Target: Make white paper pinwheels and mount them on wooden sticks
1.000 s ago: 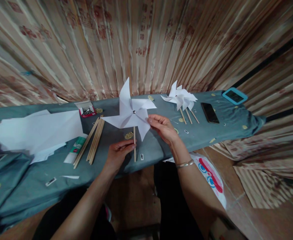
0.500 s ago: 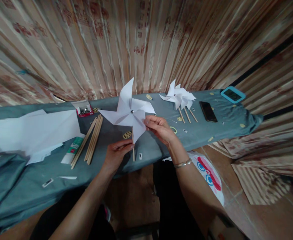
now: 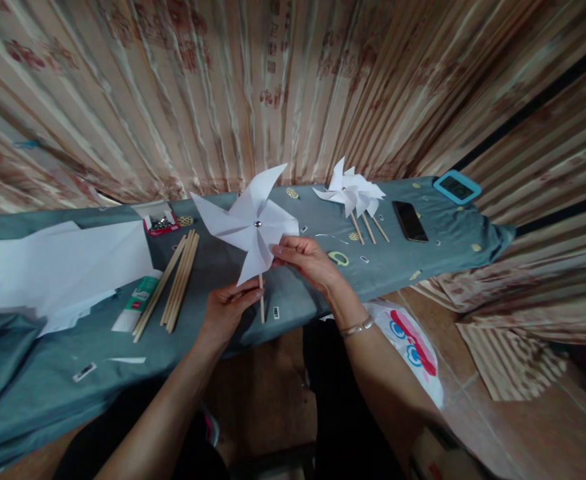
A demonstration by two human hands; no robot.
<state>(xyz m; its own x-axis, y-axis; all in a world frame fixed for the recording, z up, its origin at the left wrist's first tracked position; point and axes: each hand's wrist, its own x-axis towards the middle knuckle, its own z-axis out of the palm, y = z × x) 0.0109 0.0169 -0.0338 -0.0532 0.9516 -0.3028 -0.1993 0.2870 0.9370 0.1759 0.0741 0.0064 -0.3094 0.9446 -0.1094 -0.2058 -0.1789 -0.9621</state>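
Note:
A white paper pinwheel (image 3: pixel 237 223) with a shiny pin at its centre is held upright over the cloth-covered table. My left hand (image 3: pixel 225 310) pinches its thin wooden stick (image 3: pixel 262 308) below the blades. With thumb and fingers, my right hand (image 3: pixel 305 260) grips the edge of a blade on the right side. The tips of the right fingers are partly behind the paper. Left of my hands lie several wooden sticks (image 3: pixel 180 283) and a green-and-white glue tube (image 3: pixel 137 300).
White paper sheets (image 3: pixel 87 257) spread over the left of the table (image 3: pixel 313 293). Behind the sticks is a small red box of pins (image 3: pixel 161 223). Finished pinwheels (image 3: pixel 353 190) lie at the back right, beside a phone (image 3: pixel 410 221) and a blue-framed timer (image 3: pixel 457 187).
The pinwheel's blades have turned about the pin, and my right hand has moved slightly down and left with them. My left hand still holds the stick. The whole view has shifted a little.

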